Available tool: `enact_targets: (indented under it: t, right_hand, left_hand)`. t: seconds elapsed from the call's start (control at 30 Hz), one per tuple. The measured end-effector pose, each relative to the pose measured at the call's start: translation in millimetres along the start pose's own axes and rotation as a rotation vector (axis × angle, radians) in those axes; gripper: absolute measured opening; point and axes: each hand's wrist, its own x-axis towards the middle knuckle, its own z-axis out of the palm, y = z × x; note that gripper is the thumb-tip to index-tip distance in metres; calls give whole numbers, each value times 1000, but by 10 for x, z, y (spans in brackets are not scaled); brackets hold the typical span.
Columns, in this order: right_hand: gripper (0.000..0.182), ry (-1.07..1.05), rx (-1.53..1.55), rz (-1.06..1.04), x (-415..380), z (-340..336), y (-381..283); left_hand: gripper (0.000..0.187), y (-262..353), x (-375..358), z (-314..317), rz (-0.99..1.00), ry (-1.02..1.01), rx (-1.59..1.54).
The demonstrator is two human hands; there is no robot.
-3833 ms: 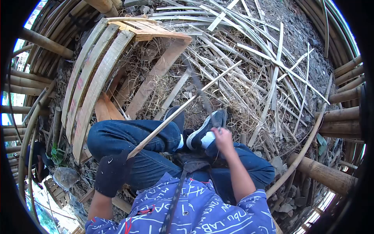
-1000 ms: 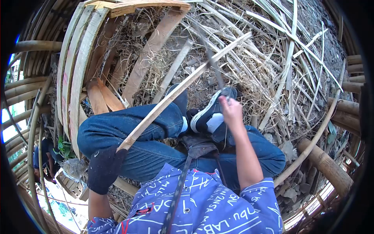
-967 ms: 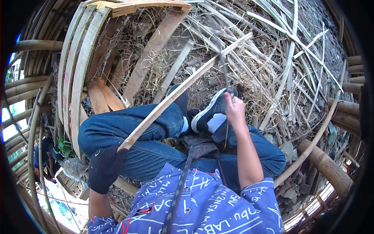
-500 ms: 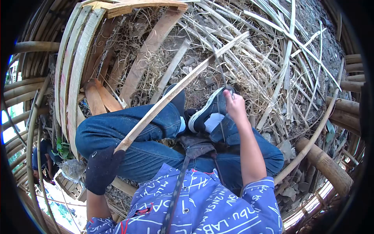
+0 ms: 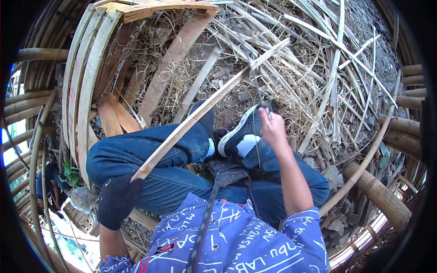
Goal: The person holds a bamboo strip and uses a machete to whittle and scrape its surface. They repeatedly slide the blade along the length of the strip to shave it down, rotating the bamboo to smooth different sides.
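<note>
A long, narrow wooden strip [image 5: 200, 109] lies slantwise over my crossed legs. Its lower end is in my left hand [image 5: 119, 200], which wears a dark glove and is closed round it. My right hand [image 5: 273, 127], bare, is closed on the handle of a thin dark blade [image 5: 256, 86]. The blade reaches up from the fist and meets the strip near its far end. A thin cord hangs below the right hand. Most of the handle is hidden by the fingers.
Pale planks [image 5: 93, 77] lean at the left. Shavings and split strips [image 5: 337, 68] cover the ground ahead. A thick bamboo pole [image 5: 380, 195] lies at the right. Another person [image 5: 50, 186] is beyond the bamboo bars at the far left. A clear plastic bag [image 5: 83, 199] sits beside my left hand.
My right hand has turned slightly, with its thumb now more upright, and moved a little down. The strip and my gloved left hand have shifted slightly.
</note>
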Motion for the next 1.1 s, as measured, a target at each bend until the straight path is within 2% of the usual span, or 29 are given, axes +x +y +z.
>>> enact_targets:
  t: [0.07, 0.13, 0.17, 0.27, 0.3, 0.37, 0.4, 0.43, 0.47, 0.53, 0.57, 0.7, 0.77, 0.83, 0.93, 0.97, 1.0, 1.1]
  right_hand:
    - [61, 43, -236, -267, -74, -75, -20]
    - [61, 136, -265, -284, 130, -84, 106]
    - [61, 77, -171, -85, 264, -132, 108]
    - [64, 159, -178, -131, 341, -145, 4]
    - [66, 80, -163, -96, 188, -197, -219]
    - [64, 58, -271, -212, 144, -178, -81]
    - [63, 50, -351, -290, 125, -205, -43]
    - [63, 39, -413, -220, 157, -298, -119]
    - [64, 37, -351, -127, 295, -331, -39]
    - [63, 112, -165, -6, 573, -401, 67]
    - [61, 163, -186, 54, 691, -413, 135]
    - [62, 228, -308, -68, 617, -588, 127]
    - [62, 164, -307, -99, 474, -504, 141]
    - [61, 34, -340, -149, 293, -456, 106]
    - [62, -60, -302, -74, 335, -534, 70]
    - [63, 28, -292, -75, 431, -560, 135]
    - [64, 39, -267, 39, 538, -624, 119]
    - [63, 242, -94, 86, 867, -646, 470]
  left_hand:
    - [18, 66, 59, -77, -382, -139, -312]
    - [19, 65, 21, -52, -309, -114, -261]
    - [19, 49, 26, -46, -232, -64, -201]
    - [21, 24, 11, -45, -224, -55, -207]
    - [21, 33, 38, -55, -214, -43, -207]
    - [24, 84, 66, -76, -370, -81, -332]
    - [24, 92, 78, -69, -358, -85, -341]
    - [24, 89, 67, -63, -393, -97, -320]
    - [25, 86, 50, -52, -430, -106, -297]
    - [20, 84, 35, -26, -392, -92, -280]
    - [15, 84, 26, -28, -359, -80, -252]
    - [17, 92, 35, -86, -423, -99, -234]
    - [17, 168, 129, -189, -577, -197, -381]
    - [17, 117, 89, -145, -578, -205, -350]
    - [17, 87, 25, -69, -562, -184, -310]
    - [16, 91, 8, -56, -558, -155, -300]
    - [16, 96, 10, -61, -557, -154, -299]
    - [19, 122, 10, -115, -573, -183, -307]
